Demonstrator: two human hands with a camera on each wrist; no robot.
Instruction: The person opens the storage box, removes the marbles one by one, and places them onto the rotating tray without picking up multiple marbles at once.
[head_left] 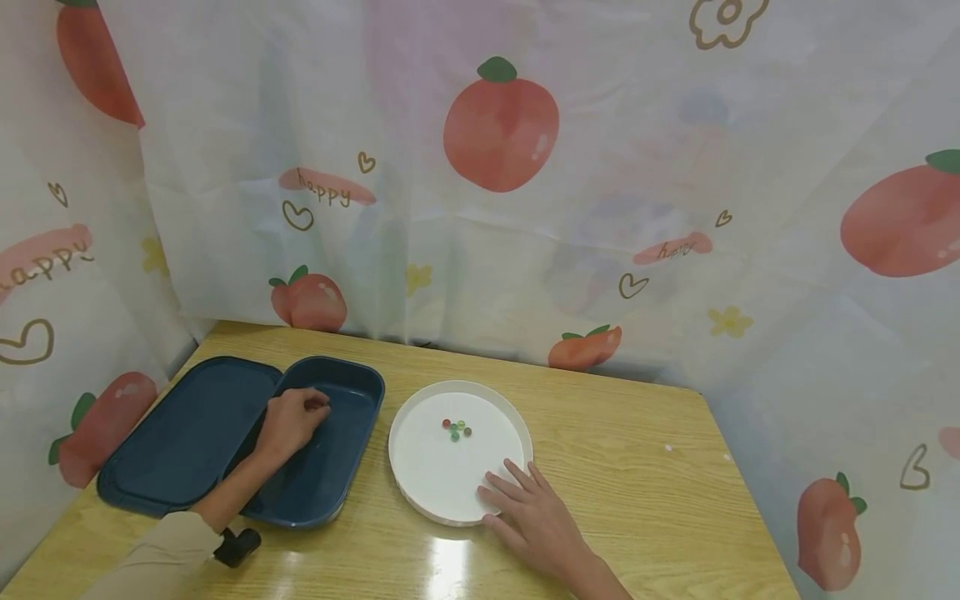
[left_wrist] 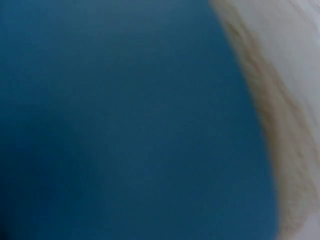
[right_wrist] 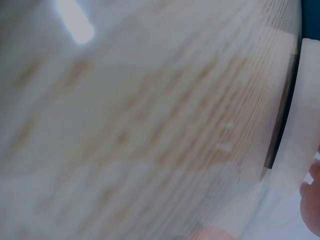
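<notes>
My left hand [head_left: 291,423] is inside a dark blue rectangular box [head_left: 300,492], its fingers bent toward the thumb above the box floor. I cannot tell whether something small sits between those fingertips. In the left wrist view, blurred blue plastic [left_wrist: 140,120] fills most of the frame. My right hand [head_left: 532,521] lies with spread fingers over the near right rim of a round white tray [head_left: 420,475]. Several small marbles [head_left: 454,429], red, green and brownish, sit together toward the tray's far side. Fingertips [right_wrist: 312,205] show beside the tray's wall in the right wrist view.
A blue lid [head_left: 195,425] lies left of the box, right against it. Everything rests on a wood-grain table [head_left: 622,467]. A fruit-print curtain [head_left: 420,208] hangs behind and at both sides. A black strap piece [head_left: 237,547] shows at my left wrist.
</notes>
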